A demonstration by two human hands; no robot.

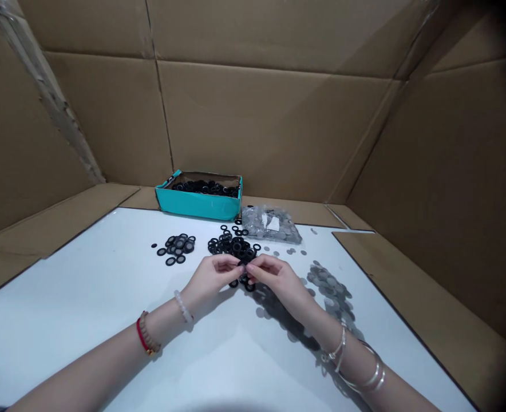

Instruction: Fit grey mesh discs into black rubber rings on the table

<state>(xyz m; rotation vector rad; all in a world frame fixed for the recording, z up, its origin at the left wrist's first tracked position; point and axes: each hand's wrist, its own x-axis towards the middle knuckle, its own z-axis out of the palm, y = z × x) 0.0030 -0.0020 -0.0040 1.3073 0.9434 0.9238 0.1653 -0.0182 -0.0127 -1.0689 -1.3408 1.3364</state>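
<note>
Fingers, head view: left hand and right hand pinched nearly closed on one small dark piece, blurred, over one heap of plain black rings on the white counter. Judged done: one group of grey-centred black rings. Left: heap, one turquoise cardboard box, one clear plastic bag, grey round discs; overlap prevents counting.

wht tbl | blk rings ctr | gry-ctr rings L | gry discs R | bag

Left hand, right hand above black rings
</note>
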